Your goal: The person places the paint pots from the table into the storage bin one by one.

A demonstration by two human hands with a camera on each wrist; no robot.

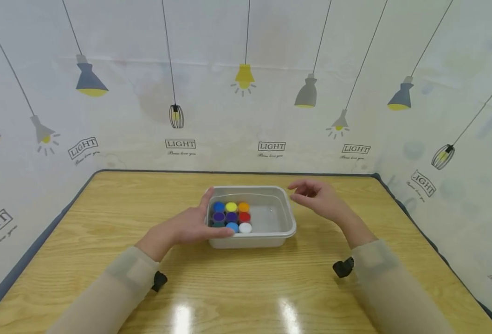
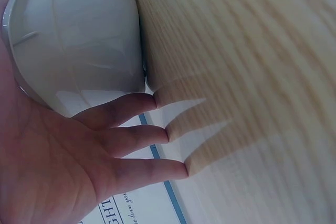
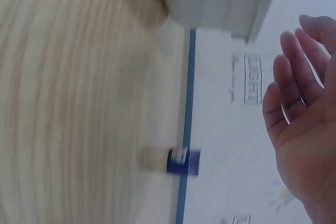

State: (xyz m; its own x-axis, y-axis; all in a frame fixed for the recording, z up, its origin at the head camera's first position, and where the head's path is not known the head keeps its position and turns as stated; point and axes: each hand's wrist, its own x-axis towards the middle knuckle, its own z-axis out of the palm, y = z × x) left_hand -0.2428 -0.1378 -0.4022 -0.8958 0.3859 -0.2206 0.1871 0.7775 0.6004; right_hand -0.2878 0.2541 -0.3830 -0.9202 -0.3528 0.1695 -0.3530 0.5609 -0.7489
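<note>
A light grey plastic bin stands mid-table with several small paint jars in rows at its left side. Their lids are blue, yellow, orange, purple, red, light blue, white and dark green. My left hand rests on the bin's left end, thumb along the near rim; in the left wrist view its other fingers spread straight down beside the wall. My right hand hovers off the right rim, fingers loosely bent around nothing. A dark blue jar stands on the table in the right wrist view.
The wooden table has a dark edge and meets a wall sheet printed with lamps at the back and sides. In the head view the lone dark blue jar cannot be seen. The bin's right part shows bare floor.
</note>
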